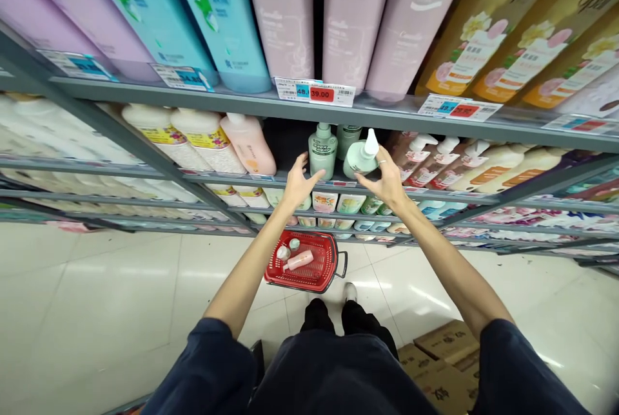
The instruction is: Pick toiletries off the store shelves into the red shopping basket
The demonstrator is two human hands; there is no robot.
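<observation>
My right hand point(384, 178) grips a pale green pump bottle point(360, 157), tilted, at the front edge of the second shelf point(271, 178). My left hand point(297, 184) reaches toward the same shelf with fingers spread, just left of an upright pale green pump bottle point(322, 151) and apart from it. Another green bottle point(348, 138) stands behind them. On the floor below sits a red shopping basket point(323, 276) holding a pink bottle point(298, 261) and two small containers.
Large pink, teal and gold bottles fill the top shelf above a price tag point(315, 91). White and pink pump bottles flank the green ones. Cardboard boxes point(445, 357) lie on the tiled floor at my right foot.
</observation>
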